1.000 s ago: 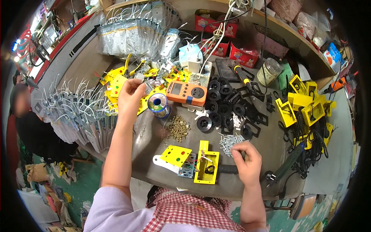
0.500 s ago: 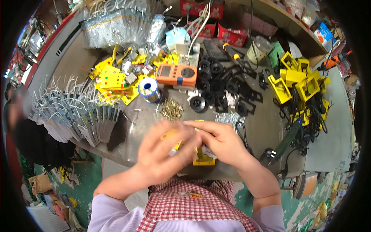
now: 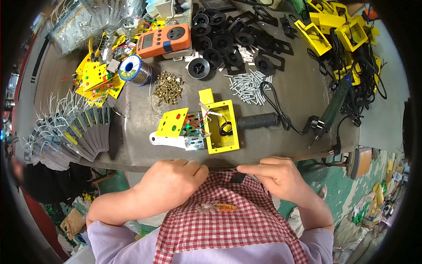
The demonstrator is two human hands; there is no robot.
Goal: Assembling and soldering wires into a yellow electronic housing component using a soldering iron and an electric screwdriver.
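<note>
Both hands are at the table's front edge, just above the checked apron. My left hand (image 3: pixel 176 177) is closed, fingertips pressed together. My right hand (image 3: pixel 276 177) pinches too, its index finger pointing left. A thin pale strand (image 3: pixel 223 171) runs taut between them; its exact kind is too fine to tell. A small black piece (image 3: pixel 238 177) shows below my right fingertips; I cannot tell if it is held. Beyond my hands lies an open yellow housing (image 3: pixel 234 132) with a black ribbed handle (image 3: pixel 258 121), joined by wires to a yellow panel (image 3: pixel 172 122) and a perforated metal bracket (image 3: pixel 194 141).
Brass screws (image 3: pixel 168 88) and silver screws (image 3: pixel 250 86) lie in piles behind the housing. Further back are a solder spool (image 3: pixel 140 75), an orange meter (image 3: pixel 163 41) and black discs (image 3: pixel 199 68). Grey strips (image 3: pixel 90 127) stand left; yellow frames (image 3: pixel 351 34) and cables lie right.
My hands have come apart and drawn back from over the housing to the table's edge, with the strand stretched between them. The view has shifted, and the housing is uncovered.
</note>
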